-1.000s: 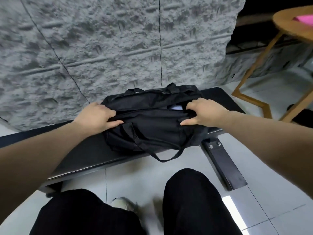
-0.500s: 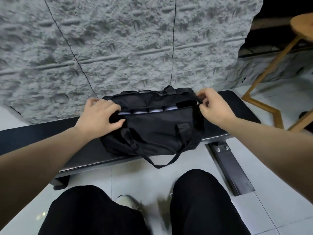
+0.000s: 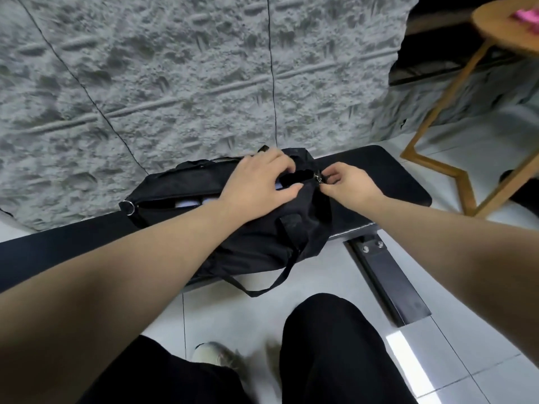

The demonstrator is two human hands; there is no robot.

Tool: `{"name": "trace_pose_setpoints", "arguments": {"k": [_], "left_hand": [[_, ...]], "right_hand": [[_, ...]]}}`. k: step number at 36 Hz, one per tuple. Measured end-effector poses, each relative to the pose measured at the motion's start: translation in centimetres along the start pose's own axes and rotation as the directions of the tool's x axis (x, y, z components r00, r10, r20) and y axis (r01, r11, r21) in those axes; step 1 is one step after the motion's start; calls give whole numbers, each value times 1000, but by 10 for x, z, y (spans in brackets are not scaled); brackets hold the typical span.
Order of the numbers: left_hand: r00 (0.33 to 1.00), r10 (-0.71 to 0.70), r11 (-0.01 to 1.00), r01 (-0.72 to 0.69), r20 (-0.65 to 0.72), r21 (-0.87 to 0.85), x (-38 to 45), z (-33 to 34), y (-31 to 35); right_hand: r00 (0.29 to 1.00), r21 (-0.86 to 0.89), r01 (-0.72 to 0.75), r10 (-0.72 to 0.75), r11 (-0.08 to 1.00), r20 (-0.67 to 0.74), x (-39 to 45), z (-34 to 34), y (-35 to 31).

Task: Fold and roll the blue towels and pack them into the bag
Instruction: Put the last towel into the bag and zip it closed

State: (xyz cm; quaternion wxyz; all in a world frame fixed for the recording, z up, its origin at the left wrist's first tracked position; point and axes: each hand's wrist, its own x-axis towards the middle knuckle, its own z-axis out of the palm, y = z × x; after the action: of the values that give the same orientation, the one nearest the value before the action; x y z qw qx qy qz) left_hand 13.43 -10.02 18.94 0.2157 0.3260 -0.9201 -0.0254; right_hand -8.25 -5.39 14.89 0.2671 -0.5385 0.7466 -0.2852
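Right hand: the right hand (image 3: 351,185) pinches the small metal zipper pull (image 3: 319,179) at the right end of the bag opening.
Left hand: the left hand (image 3: 258,182) grips the fabric beside the zipper; half a second ago it was at the left end of the bag.
Bag: one black fabric duffel bag (image 3: 233,225) lies on the black padded bench (image 3: 379,176), one strap hanging over the edge.
Towels: pale blue rolled towels (image 3: 189,203) show inside the opening; count unclear.
Writing: none readable.
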Motion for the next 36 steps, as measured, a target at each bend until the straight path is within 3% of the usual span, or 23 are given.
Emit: {"name": "trace_pose_setpoints", "arguments": {"k": [6,9,13,18,23,28,32,36], "left_hand": [[999,-23,1000,23,42,20,25,24,28],[996,-49,998,45,77,45,34,33,34],[990,-110,992,103,92,77,40,44,39],[986,-154,986,149,67,69,44,54,48],[964,-263,963,265,47,-43,50,56,54],[900,-423,866,435,99,-246,52,52,54],[880,-461,834,475,119,-282,48,53,54],[890,-450,838,451,79,-307,46,58,55]], "right_hand": [[999,134,-17,20,991,-26,6,2,-2],[999,126,39,-38,991,-13,7,0,2],[994,215,90,-102,972,44,5,-5,9],[994,358,103,-113,928,8,4,-12,7],[988,443,144,-150,885,-22,6,-17,0],[995,531,85,-102,843,2,2,-20,0],[996,400,50,-78,915,53,4,-17,9],[974,174,152,-178,973,143,6,-10,12]]}}
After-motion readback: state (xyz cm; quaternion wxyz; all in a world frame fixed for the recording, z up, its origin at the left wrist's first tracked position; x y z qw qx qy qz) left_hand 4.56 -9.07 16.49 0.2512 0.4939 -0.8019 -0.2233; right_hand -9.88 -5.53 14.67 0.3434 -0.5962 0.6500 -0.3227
